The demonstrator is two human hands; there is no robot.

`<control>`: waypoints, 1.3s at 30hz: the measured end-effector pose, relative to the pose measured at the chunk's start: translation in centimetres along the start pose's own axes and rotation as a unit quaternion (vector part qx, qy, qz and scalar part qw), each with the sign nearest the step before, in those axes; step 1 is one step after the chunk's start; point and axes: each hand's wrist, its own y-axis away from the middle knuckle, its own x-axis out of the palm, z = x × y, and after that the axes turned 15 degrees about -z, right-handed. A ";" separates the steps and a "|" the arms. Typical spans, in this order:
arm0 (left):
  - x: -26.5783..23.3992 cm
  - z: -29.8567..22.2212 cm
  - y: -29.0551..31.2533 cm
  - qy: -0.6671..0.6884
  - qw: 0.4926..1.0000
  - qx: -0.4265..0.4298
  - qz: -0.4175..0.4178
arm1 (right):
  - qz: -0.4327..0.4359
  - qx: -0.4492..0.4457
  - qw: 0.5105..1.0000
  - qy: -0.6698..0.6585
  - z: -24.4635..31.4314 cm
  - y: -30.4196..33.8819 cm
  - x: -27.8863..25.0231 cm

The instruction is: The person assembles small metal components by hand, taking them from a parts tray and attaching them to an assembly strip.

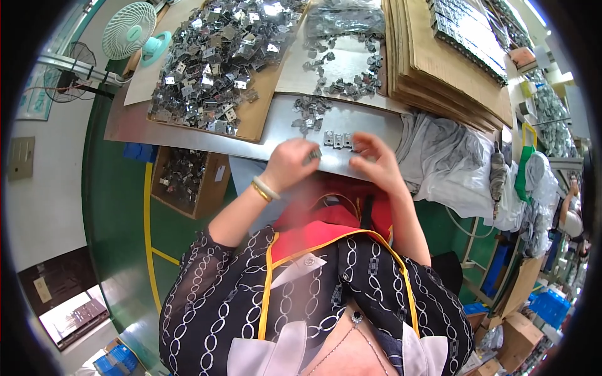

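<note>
My left hand (292,164), with bangles on its wrist, pinches a small metal bracket (315,153) above the front edge of the metal worktable (276,123). My right hand (379,161) is at the right end of a short row of small metal plates with holes (338,140). Its thumb and index finger are apart, and the fingertips are close to the last plate; I cannot tell whether they touch it. Behind the row lies a small heap of loose grey metal pieces (310,111).
A large pile of shiny metal brackets (213,62) covers cardboard at the left. Stacked cardboard sheets (401,56) bear rows of parts (470,37) at the right. Grey cloth (439,150) drapes the right edge. A fan (130,31) and a box of parts (191,178) stand left.
</note>
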 end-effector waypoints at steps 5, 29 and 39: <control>2.8 2.8 -1.7 -0.092 0.975 -0.193 0.055 | -0.060 -0.152 0.950 0.266 -0.1 -2.0 -0.4; 3.3 4.0 -5.3 -0.089 0.980 -0.174 -0.033 | 0.046 -0.366 0.844 0.390 -2.6 -13.7 5.9; 3.7 3.4 -4.9 0.151 0.913 -0.378 -0.032 | -0.070 0.008 0.994 0.089 -1.7 -12.2 4.8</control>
